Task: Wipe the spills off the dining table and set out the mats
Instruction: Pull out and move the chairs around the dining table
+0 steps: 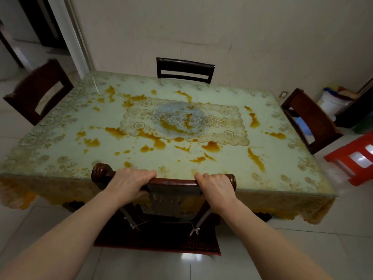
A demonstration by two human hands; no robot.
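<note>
Head view, single frame. Fingers of the left hand (129,181) curl over the carved top rail of the near chair (171,181), thumb side toward the middle of the rail; grip closed on the wood. Fingers of the right hand (217,186) wrap the same rail close to its right end, also closed on it. Both forearms run straight back to the bottom corners of the frame. Neither hand holds a cloth or a mat.

The chair stands at the middle of the table's near edge, its back touching or just short of that edge; I cannot tell which. A dark red rug (157,243) lies under it.

Dining table (60,126): glass top over a pale floral cover. Orange-brown spills (214,146) lie scattered across most of the top: a cluster along the near half, streaks toward the right edge, patches near the far left corner, some over the central lace mat (228,126). No wiped track is visible anywhere.

Other chairs stand at the left edge (38,91), the far edge (184,69) and the right edge (310,120). A red stool (355,158) sits on the floor beyond the right near corner.

Judgement: task at its start. Wiping not begun; no mats to set out are in view. Gripping the chair reads as clearing access to the near edge. All cleaning and mat laying remain.
</note>
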